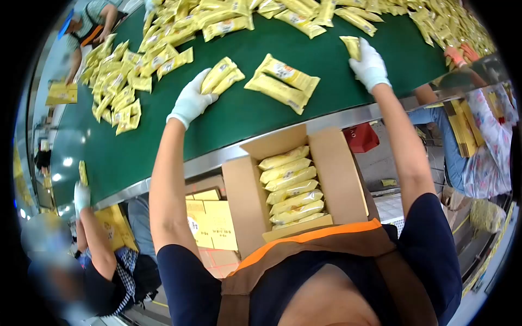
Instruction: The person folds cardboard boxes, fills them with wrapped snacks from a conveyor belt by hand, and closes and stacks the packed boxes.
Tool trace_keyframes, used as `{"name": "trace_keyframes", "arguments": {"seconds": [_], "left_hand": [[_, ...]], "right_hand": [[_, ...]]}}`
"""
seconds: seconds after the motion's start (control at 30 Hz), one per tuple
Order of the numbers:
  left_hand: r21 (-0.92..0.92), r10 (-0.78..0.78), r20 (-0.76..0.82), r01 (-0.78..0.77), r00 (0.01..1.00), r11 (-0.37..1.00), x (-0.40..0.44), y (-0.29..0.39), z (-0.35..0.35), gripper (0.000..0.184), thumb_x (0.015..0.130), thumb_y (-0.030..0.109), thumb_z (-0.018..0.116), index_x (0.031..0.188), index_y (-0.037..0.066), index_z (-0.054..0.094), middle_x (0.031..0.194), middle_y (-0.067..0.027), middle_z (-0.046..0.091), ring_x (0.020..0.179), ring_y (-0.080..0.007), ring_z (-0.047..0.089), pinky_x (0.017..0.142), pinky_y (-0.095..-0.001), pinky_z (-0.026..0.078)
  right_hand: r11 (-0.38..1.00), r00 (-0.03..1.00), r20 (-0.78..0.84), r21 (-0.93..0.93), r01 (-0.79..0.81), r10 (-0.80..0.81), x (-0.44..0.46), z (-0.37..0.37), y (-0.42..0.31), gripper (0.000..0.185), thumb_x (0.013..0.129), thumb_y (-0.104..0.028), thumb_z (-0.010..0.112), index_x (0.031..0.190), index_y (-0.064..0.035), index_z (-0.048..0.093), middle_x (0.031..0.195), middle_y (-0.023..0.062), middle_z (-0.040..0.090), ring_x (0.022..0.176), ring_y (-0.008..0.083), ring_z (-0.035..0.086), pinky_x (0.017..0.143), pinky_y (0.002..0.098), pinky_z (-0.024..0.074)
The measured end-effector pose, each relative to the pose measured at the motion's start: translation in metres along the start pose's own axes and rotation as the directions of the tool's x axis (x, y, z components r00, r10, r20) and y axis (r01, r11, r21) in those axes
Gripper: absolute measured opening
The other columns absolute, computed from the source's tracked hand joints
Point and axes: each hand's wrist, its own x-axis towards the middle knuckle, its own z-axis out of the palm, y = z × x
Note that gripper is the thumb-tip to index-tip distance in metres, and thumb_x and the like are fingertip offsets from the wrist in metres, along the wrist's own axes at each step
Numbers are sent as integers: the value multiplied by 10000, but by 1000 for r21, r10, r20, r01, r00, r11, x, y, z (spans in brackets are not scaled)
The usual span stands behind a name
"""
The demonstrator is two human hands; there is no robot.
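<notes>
My left hand (190,100), in a white glove, is closed on a pair of yellow snack packets (223,76) over the green conveyor belt (217,127). My gloved right hand (371,66) grips one yellow packet (352,48) at the right, its lower part hidden by the fingers. Between my hands, two more yellow packets (283,81) lie side by side on the belt. Below them, against my apron, stands an open cardboard box (243,190) with its flaps spread. Several yellow packets (293,185) are lined up in a row inside it.
Heaps of yellow packets (119,70) cover the belt's far side and left. A metal rail (206,162) edges the belt. Co-workers stand at left and right, one gloved hand (82,195) near a packet. Yellow cartons (215,223) and a red bin (361,138) are beside my box.
</notes>
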Motion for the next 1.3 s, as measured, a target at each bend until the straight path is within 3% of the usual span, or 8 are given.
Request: {"name": "trace_keyframes", "arguments": {"seconds": [0.23, 0.37, 0.57, 0.7, 0.8, 0.93, 1.1, 1.3], "left_hand": [[289, 110, -93, -79, 990, 954, -41, -16, -7, 708, 842, 343, 708, 1442, 87, 432, 1298, -205, 596, 1171, -369, 563, 1012, -388, 438], [236, 24, -104, 1, 994, 972, -44, -15, -5, 527, 966, 418, 523, 1425, 163, 484, 1278, -181, 601, 1174, -378, 547, 978, -426, 444], [431, 96, -22, -77, 995, 899, -64, 21, -7, 504, 961, 408, 528, 1415, 190, 506, 1179, -136, 602, 1073, -354, 571, 921, -411, 471], [577, 193, -92, -105, 977, 810, -76, 29, 7, 548, 882, 362, 644, 1392, 198, 528, 1131, -125, 602, 1030, -325, 587, 880, -409, 491], [676, 289, -157, -110, 945, 729, -82, 27, 26, 609, 859, 310, 674, 1428, 212, 479, 1193, -120, 604, 1022, -312, 601, 862, -410, 490], [732, 348, -171, -118, 922, 671, -86, 23, 31, 652, 865, 294, 669, 1465, 232, 421, 1231, -126, 598, 1028, -301, 604, 841, -409, 487], [717, 365, -185, -128, 913, 686, -88, 23, 31, 624, 842, 290, 687, 1426, 236, 475, 1196, -127, 616, 996, -293, 611, 833, -414, 484], [700, 315, -192, -95, 929, 708, -89, 22, 32, 644, 857, 281, 675, 1454, 221, 441, 1192, -117, 608, 1020, -301, 601, 846, -415, 484]], "right_hand": [[749, 878, 252, 643, 162, -407, -42, -54, -98, 448, 826, -229, 674, 1224, -43, 583, 1092, 134, 647, 1007, 224, 631, 910, 322, 492], [918, 874, 280, 126, 376, -397, -39, 7, -144, 478, 901, -468, 585, 1192, -91, 620, 1232, 173, 597, 1072, 342, 605, 938, 422, 479], [835, 761, 349, 151, 529, -546, -63, -11, -151, 480, 914, -437, 573, 1255, -99, 554, 1189, 167, 611, 1085, 336, 590, 892, 431, 493], [762, 763, -53, 41, 646, -644, -60, -26, -106, 520, 875, -464, 622, 1213, -74, 557, 1110, 147, 638, 1022, 333, 615, 861, 437, 495], [925, 899, 265, -61, 376, -348, -60, -26, -71, 687, 811, -566, 652, 1260, -54, 565, 1072, 174, 646, 1009, 330, 628, 899, 410, 492], [842, 770, 555, 537, -42, -315, -57, -40, -92, 662, 848, -527, 643, 1262, -15, 575, 1081, 156, 652, 1009, 231, 617, 907, 348, 477], [731, 541, 492, 462, 503, -683, -86, -25, -163, 738, 779, -539, 693, 1288, -23, 556, 1421, 213, 476, 1300, 362, 466, 1055, 387, 412], [659, 500, 464, 293, 693, -731, -92, -26, -175, 592, 724, -529, 718, 1147, -124, 626, 1159, 182, 588, 1070, 353, 580, 932, 430, 469]]}}
